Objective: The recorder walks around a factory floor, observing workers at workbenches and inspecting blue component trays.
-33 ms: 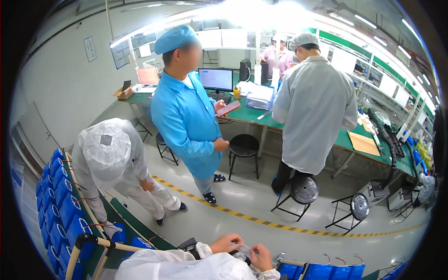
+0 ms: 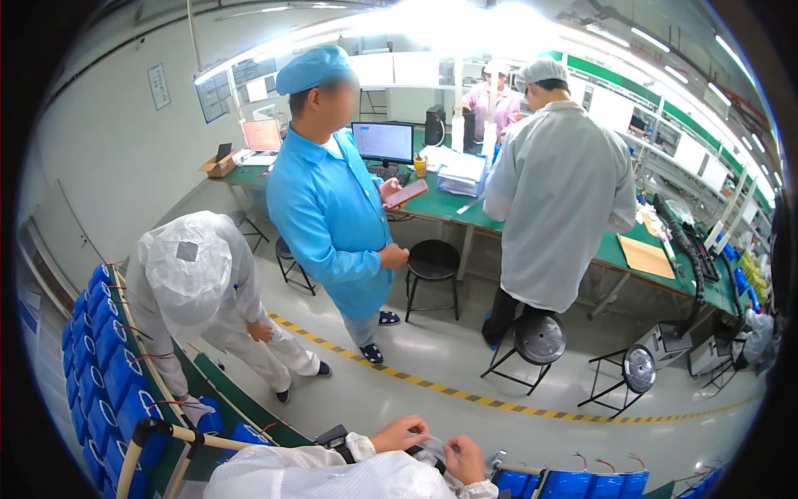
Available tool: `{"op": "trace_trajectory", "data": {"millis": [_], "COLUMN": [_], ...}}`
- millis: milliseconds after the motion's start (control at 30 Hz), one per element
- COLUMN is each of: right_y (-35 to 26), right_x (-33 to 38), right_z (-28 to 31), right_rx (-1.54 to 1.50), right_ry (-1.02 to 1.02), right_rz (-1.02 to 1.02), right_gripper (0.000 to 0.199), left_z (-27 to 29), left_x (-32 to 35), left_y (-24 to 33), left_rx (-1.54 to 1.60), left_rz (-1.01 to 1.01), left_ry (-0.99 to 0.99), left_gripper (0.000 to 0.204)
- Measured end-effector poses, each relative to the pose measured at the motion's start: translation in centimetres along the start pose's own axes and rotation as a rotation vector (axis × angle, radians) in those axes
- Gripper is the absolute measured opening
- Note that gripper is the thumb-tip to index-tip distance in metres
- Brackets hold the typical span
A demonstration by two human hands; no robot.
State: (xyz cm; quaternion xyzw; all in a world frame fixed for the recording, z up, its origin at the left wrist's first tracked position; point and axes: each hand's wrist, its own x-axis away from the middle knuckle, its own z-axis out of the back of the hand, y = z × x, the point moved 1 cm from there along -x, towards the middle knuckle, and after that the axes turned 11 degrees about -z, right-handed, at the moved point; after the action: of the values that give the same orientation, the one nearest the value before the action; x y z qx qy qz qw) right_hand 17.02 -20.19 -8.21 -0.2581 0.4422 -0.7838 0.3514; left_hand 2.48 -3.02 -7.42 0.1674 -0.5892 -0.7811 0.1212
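Low in the view, my left hand [image 2: 400, 434] and my right hand [image 2: 463, 459] are held close together with a small gap between them. The fingers of both are pinched. A thin, translucent plastic strip [image 2: 435, 441] spans the gap, gripped at either end; its exact kind is too small to tell. White sleeves cover my forearms. A dark object [image 2: 332, 437] sits beside my left sleeve. To the right of my right hand are several blue wrapped battery packs [image 2: 573, 484] with thin red and black wires.
Blue battery packs [image 2: 104, 374] fill a rack at left, framed by cream pipes [image 2: 133, 457]. A bending co-worker in white [image 2: 195, 266] reaches among them. Another in blue [image 2: 324, 216] holds a phone; one in grey [image 2: 565, 200] faces the green bench [image 2: 615, 249]. Stools [image 2: 432, 260] stand nearby.
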Motion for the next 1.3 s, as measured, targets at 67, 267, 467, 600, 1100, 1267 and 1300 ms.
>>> {"op": "trace_trajectory", "data": {"millis": [67,267,467,600,1100,1267,1300], "right_y": [-0.8,-2.3,-2.8,-2.9,-5.2,-5.9,-6.1], "right_x": [-0.1,-1.2,-2.2,-2.5,-4.7,-5.1,-5.3], "right_z": [-0.1,-1.3,-1.6,-1.8,-2.9,-3.4,-3.5], "right_rx": [0.078,-0.037,0.045,0.08,0.125,0.19,0.191], "right_ry": [-0.016,-0.118,-0.1,-0.085,-0.298,-0.193,-0.197], "right_rz": [-0.027,0.029,0.005,0.009,-0.023,0.041,0.036], "right_gripper": [0.011,0.012,0.012,0.01,0.018,0.011,0.011], "left_z": [0.8,1.6,1.6,1.9,4.6,5.6,5.9], "left_x": [0.2,-0.1,-0.2,0.0,-0.6,-1.3,-1.5], "left_y": [-1.0,0.5,0.3,-0.8,-1.8,-1.5,-1.2], "left_rx": [-0.043,-0.102,-0.004,0.045,0.01,0.047,0.032], "left_rz": [-0.058,-0.092,0.007,-0.028,0.003,-0.067,-0.098], "left_ry": [-0.028,-0.11,-0.006,0.036,-0.038,-0.075,-0.089], "left_gripper": [0.015,0.015,0.016,0.017,0.017,0.02,0.019]}}
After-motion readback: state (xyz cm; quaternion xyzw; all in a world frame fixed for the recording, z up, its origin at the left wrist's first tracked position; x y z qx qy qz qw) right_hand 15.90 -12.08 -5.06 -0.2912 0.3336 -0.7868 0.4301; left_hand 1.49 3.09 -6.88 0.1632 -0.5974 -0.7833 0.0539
